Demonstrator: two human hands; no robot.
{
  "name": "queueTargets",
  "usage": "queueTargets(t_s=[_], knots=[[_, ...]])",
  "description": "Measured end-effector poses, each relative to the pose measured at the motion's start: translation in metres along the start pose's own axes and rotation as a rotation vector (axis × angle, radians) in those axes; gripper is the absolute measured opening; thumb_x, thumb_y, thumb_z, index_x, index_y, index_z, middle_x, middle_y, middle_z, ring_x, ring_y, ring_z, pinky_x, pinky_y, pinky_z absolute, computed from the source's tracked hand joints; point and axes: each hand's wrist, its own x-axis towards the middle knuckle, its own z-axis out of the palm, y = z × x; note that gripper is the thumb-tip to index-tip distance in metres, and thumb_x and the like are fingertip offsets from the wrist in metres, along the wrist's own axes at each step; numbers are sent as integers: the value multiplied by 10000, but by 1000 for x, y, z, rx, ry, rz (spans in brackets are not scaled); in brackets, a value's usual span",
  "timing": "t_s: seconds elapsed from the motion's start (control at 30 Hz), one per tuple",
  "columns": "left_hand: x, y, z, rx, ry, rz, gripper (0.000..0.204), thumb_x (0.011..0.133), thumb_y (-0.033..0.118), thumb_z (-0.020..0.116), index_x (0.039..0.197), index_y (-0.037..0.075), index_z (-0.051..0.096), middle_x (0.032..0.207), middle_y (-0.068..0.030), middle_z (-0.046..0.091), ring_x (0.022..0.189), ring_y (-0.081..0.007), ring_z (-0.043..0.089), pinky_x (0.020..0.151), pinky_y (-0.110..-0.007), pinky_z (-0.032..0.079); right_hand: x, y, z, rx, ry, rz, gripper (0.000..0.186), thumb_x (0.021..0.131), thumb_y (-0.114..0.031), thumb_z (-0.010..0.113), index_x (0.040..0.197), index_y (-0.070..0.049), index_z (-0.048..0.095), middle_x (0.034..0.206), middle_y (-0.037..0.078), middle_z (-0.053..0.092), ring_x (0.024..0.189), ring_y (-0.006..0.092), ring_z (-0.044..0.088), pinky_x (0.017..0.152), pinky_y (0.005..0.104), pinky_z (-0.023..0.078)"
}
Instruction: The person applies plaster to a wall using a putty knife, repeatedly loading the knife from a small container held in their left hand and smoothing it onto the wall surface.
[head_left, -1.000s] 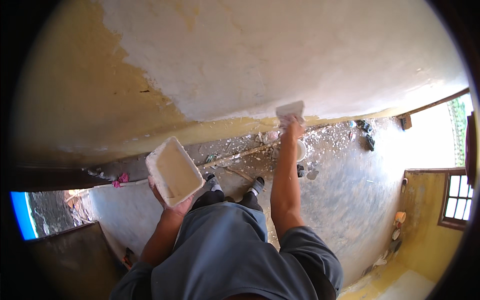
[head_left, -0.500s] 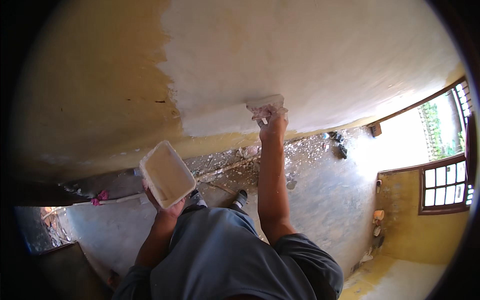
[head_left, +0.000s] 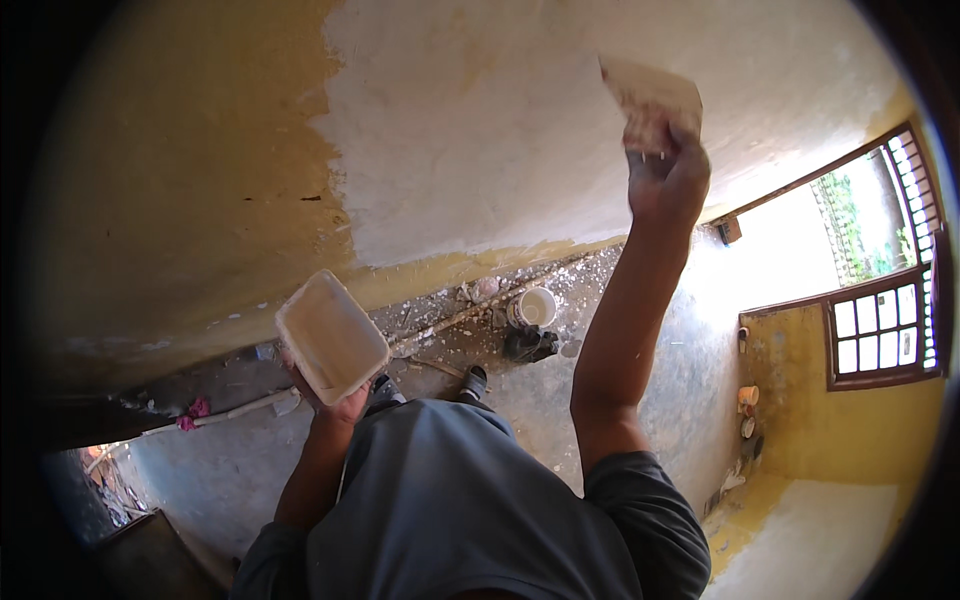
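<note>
In my left hand point(head_left: 343, 405) I hold a rectangular white plastic tub point(head_left: 335, 340), tilted, its inside smeared with pale filler. The fingers wrap under its lower left side. My right hand point(head_left: 668, 180) is raised high to the right, closed on a wide flat putty knife point(head_left: 655, 92) coated with whitish paste. Its blade lies at or very near the wall point(head_left: 470, 130); whether it touches I cannot tell. That wall has a broad white coat on the right and bare yellow paint point(head_left: 200, 150) on the left.
White flecks and scraps litter the floor point(head_left: 640, 410) along the wall. A white bucket point(head_left: 537, 307) stands there, a black bag point(head_left: 530, 342) beside it. A long pole point(head_left: 450, 322) lies near the wall's foot. At right are a bright doorway and a barred window point(head_left: 880, 335).
My right hand has swept the putty knife up and to the right across the wall. The bucket and black bag, earlier behind my forearm, now show. The tub has barely moved.
</note>
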Motion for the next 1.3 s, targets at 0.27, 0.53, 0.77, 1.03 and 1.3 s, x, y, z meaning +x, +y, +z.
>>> queueTargets(t_s=[0.27,0.53,0.77,1.03,1.3], knots=[[-10,-3,7,64,59,-4,791,866,745,470,1472,238,433,1378,-89,574,1206,-394,598,895,-719,500,-56,225,-230,-296,443,483,110,881,33,632,969,-30,616,895,72,651,682,185,607,654,330,541],[-18,13,-5,98,87,29,848,847,782,465,1491,233,406,1395,-112,556,1209,-383,594,933,-694,495,-51,324,-268,-244,399,647,226,926,-23,628,1143,-70,583,1016,84,666,870,247,684,710,418,599],[-14,3,0,82,29,51,838,844,772,484,1487,239,412,1394,-105,559,1211,-384,596,928,-692,500,-63,259,-177,-123,284,614,404,967,-119,605,1337,-42,463,1225,130,551,1059,290,586,798,514,577],[-2,-1,5,-11,-63,-32,786,864,739,498,1481,258,417,1396,-59,563,1230,-387,587,964,-722,463,-61,174,-67,103,190,506,433,951,-149,643,1321,-15,463,1229,135,508,1145,332,540,928,519,534],[8,6,11,-38,-1,51,766,890,727,470,1484,246,409,1417,-56,535,1241,-365,571,927,-709,487,-47,84,35,184,130,436,419,931,-159,679,1224,28,446,1229,191,457,1167,337,515,1095,551,474]])
